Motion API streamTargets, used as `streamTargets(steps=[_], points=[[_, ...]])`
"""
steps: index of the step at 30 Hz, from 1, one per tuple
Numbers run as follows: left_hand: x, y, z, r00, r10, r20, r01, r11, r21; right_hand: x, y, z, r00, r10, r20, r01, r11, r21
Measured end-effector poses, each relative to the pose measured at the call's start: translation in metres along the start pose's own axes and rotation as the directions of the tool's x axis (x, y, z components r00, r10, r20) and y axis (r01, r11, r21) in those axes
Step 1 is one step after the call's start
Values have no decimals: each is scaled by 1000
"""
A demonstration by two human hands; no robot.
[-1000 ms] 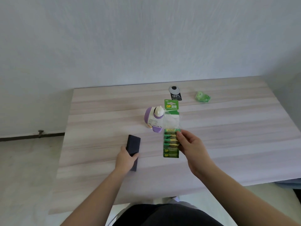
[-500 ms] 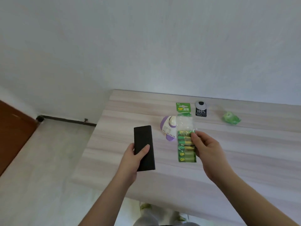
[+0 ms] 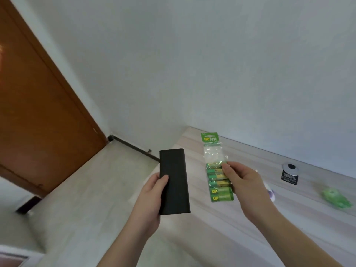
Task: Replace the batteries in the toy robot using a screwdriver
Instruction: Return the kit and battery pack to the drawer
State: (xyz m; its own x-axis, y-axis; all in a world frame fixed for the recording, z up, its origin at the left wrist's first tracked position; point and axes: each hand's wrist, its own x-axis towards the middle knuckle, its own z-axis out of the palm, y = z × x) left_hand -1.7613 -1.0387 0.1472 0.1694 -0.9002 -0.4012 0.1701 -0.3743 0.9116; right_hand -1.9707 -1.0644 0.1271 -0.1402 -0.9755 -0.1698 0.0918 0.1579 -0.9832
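Wooden table [image 3: 250,218]; left hand [image 3: 149,197] holds black case [image 3: 174,182] — right hand [image 3: 244,182] (thumb on top) pinches battery pack [image 3: 216,176].

The left hand [image 3: 152,191] holds a black case [image 3: 174,182]; the right hand [image 3: 244,182] pinches a battery pack [image 3: 217,178].

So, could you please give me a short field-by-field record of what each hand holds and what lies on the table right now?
left hand: grips a flat black case, held upright in front of the camera
right hand: pinches a green pack of batteries by its side; upper part of the pack is empty clear plastic
toy robot: mostly hidden behind the right hand, only a purple edge shows
table: light wood; carries a small black card and a green crumpled wrapper
screwdriver: not visible
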Motion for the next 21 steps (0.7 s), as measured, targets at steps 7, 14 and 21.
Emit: streamTargets(steps=[7, 14, 21], points=[[-39, 41, -79, 987, 45, -154, -63, 991, -116, -18, -31, 85, 976, -77, 202, 90, 995, -53], [-89, 55, -192, 939, 85, -333, -165, 961, -220, -63, -44, 207, 908, -81, 411, 99, 995, -23], [-136, 55, -301, 866, 104, -489, -274, 917, -291, -119, -33, 332, 811, -57, 582, 102, 994, -43]])
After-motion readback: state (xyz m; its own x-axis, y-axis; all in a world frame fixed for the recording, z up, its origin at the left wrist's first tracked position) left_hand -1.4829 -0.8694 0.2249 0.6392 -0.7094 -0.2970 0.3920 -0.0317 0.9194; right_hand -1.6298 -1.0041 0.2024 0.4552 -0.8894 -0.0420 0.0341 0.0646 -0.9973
